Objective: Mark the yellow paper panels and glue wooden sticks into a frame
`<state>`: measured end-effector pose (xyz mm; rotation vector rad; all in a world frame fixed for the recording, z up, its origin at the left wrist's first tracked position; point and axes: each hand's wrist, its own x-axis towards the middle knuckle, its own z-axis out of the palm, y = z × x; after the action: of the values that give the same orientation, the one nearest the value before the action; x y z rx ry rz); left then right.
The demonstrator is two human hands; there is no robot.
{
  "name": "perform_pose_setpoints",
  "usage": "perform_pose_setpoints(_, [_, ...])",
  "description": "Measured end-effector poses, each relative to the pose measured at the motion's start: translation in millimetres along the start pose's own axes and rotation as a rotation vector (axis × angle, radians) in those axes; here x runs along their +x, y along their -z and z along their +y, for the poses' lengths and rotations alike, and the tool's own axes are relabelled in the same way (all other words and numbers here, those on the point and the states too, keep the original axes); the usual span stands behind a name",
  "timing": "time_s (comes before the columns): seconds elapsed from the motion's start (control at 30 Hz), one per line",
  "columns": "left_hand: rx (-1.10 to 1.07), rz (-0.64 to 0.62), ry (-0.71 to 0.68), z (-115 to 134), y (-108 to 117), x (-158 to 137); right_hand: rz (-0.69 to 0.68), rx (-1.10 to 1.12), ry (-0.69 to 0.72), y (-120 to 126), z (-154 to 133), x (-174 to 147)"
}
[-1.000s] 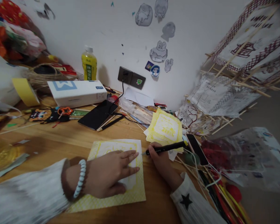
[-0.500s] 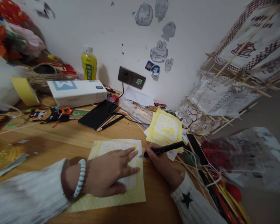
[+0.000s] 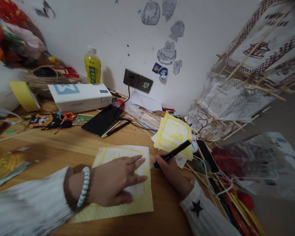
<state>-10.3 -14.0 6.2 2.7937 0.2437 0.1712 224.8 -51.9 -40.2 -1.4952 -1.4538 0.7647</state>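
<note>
Hands meet at the yellow-bordered sheet (image 3: 124, 193) lying near on the worktop (image 3: 64, 144): left hand (image 3: 115, 183) spread flat on its middle, right hand (image 3: 168, 170) pinching a black pen (image 3: 172, 153), tip just off the sheet's right edge, barrel slanting far-right.

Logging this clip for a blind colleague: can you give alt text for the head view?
A left hand presses flat on a yellow-bordered paper on a wooden desk, while the right hand holds a black pen at the sheet's right edge. Similar sheets, a tablet and clutter lie behind.
</note>
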Motion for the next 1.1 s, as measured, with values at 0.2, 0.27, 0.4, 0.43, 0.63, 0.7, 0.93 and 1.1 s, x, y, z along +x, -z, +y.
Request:
perform_pose_setpoints(0.2, [0.01, -0.014, 0.002, -0.1, 1.0, -0.1, 0.025, 0.066, -0.031, -0.6, -5.5, -0.4])
perform_pose_setpoints(0.27, [0.008, -0.01, 0.002, 0.2, 1.3, 0.0, 0.031, 0.073, -0.035, -1.1, -8.4, -0.9])
perform_pose_setpoints(0.4, [-0.006, 0.002, -0.009, 0.8, 1.9, 0.6, 0.153, 0.083, 0.008, 0.2, -11.8, -1.3])
perform_pose_setpoints(0.43, [-0.006, -0.001, -0.006, 0.8, 2.0, 0.7, 0.182, 0.089, 0.028, 0.9, -11.9, -1.2])
perform_pose_setpoints(0.63, [0.009, 0.003, -0.003, -0.3, 1.0, 1.2, -0.009, 0.068, 0.049, 1.8, -11.5, -0.8])
perform_pose_setpoints(0.7, [0.002, 0.003, -0.001, -0.1, 1.2, 1.0, -0.078, 0.026, 0.074, 1.3, -14.2, -1.1])
perform_pose_setpoints(0.93, [0.03, -0.068, 0.026, 3.1, 5.7, 0.7, -0.133, -0.054, 0.172, 1.4, -21.7, -1.7])
perform_pose_setpoints(1.1, [0.03, -0.061, 0.016, 2.9, 5.3, 1.6, -0.011, -0.076, 0.095, -2.0, -16.1, -1.1])
